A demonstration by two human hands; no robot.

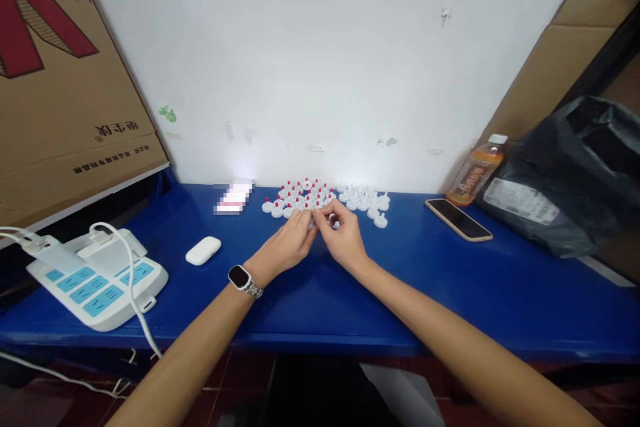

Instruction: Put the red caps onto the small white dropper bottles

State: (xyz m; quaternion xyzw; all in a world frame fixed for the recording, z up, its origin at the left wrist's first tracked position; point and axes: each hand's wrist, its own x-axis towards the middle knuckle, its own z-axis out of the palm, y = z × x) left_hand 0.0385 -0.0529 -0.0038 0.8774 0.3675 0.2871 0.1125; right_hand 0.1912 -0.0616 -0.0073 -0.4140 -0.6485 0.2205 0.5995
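Observation:
My left hand [293, 237] and my right hand [341, 233] meet fingertip to fingertip just above the table. The left fingers are closed around a small white nozzle cap, mostly hidden by the fingers. My right thumb and index finger pinch together at the same spot; what they grip is too covered to tell. Behind and left of the hands stand several white nozzle caps with red tips [277, 209]. To the right lie several plain white nozzle caps [381, 221] without red tips, some in a loose heap against the wall. A watch [240, 277] is on my left wrist.
On the blue table [310, 307], a power strip [100, 287] with white cables and a white earphone case [203, 250] are at left. A phone [457, 219], an orange drink bottle [475, 173] and a black plastic bag [565, 173] are at right. A white wall [320, 67] rises behind.

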